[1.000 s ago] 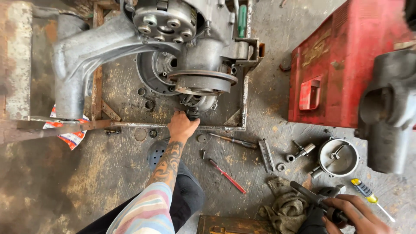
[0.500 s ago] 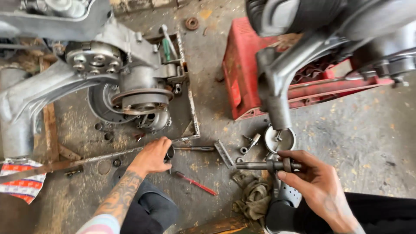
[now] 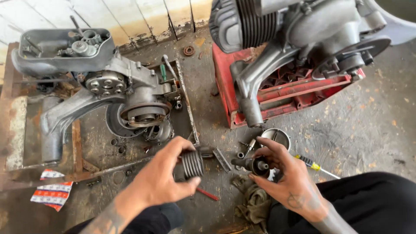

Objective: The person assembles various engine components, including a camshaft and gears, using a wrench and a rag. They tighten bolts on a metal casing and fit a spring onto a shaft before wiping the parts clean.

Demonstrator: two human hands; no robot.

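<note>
The left hand (image 3: 162, 180) is gripping a dark ribbed metal coil spring (image 3: 192, 164) just above the oily concrete floor (image 3: 355, 134). The right hand (image 3: 288, 182) is clasping a short dark cylindrical metal part (image 3: 255, 165), close beside the spring and near a round silver metal cup (image 3: 277, 138).

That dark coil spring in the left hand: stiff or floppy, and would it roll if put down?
The coil spring looks thick-wired and close-wound, so probably stiff and heavy for its size. The left hand pinches it without visible bending. Being round, it would likely roll on its side. It looks greasy, so perhaps slippery.
</note>
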